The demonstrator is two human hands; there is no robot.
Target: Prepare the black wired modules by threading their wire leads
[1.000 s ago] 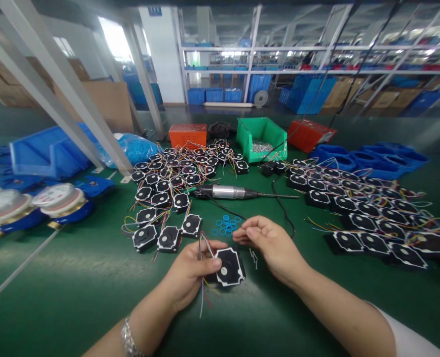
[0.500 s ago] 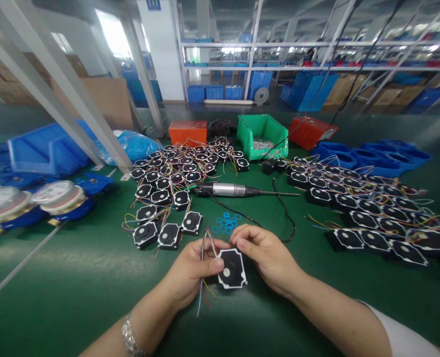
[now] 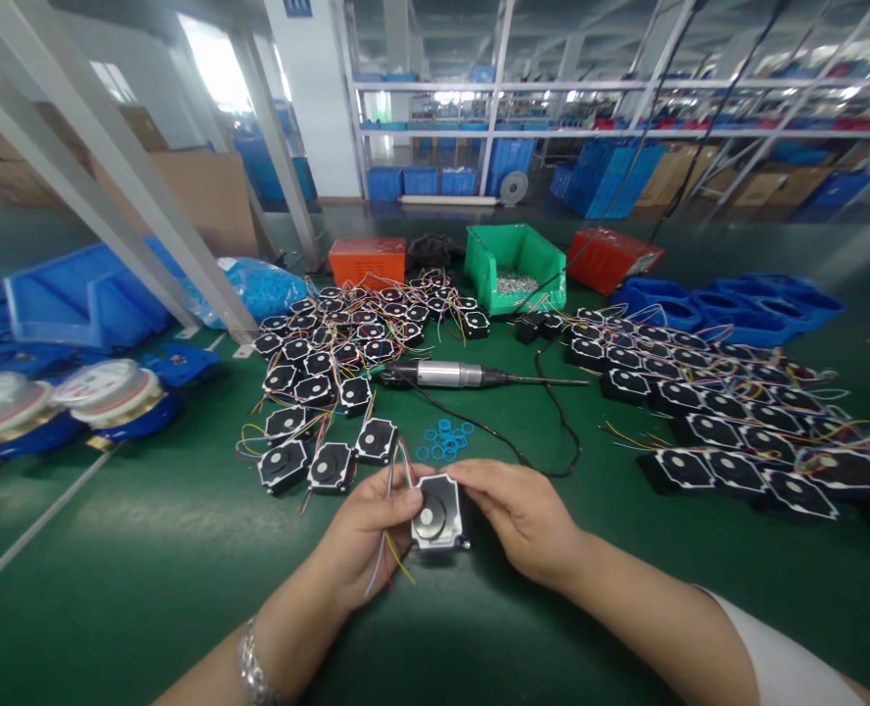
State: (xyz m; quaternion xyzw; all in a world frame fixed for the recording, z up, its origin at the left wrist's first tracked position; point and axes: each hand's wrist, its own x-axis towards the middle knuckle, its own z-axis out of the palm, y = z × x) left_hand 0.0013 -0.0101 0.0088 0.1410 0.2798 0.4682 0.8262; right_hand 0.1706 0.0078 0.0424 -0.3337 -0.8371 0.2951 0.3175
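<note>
Green bench (image 3: pixel 147 549): both hands (image 3: pixel 365 534) (image 3: pixel 527 520) grasp black module (image 3: pixel 438 512), partly hiding it.

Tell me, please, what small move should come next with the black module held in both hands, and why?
Probably reach the right hand to the blue rings just beyond: the left hand already steadies the black module by its wires, and the rings lie loose on the green mat.

Between the fingers (image 3: pixel 405 502), the module (image 3: pixel 438 512) is black with a grey-white disc; its wires (image 3: pixel 384 559) run red, yellow, blue. Beyond the fingers, blue rings (image 3: pixel 443 441) dot the green surface (image 3: pixel 147 549).
</note>
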